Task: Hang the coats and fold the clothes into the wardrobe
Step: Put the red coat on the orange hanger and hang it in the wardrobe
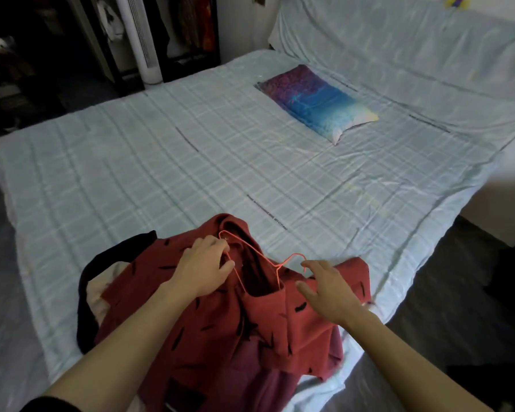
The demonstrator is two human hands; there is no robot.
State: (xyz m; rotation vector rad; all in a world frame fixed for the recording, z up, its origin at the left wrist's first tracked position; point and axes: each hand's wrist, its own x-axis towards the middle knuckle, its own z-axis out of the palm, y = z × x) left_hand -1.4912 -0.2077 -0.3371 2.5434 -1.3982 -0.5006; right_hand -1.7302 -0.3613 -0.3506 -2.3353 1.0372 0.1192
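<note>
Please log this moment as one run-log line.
stage: fitting hanger | left hand: grips pink hanger | right hand: open above red coat | coat: on bed

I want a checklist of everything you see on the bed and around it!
Surface: bed with pale checked sheet.
Job's things: red coat lying on the near edge; pink wire hanger partly inside its neck.
Clutter: colourful pillow; dark garment under the coat.
Grips: left hand pinches the hanger; right hand open, by the hook.
Cables: nothing seen.
Surroundings: white tower fan, dark wardrobe with hanging clothes.
</note>
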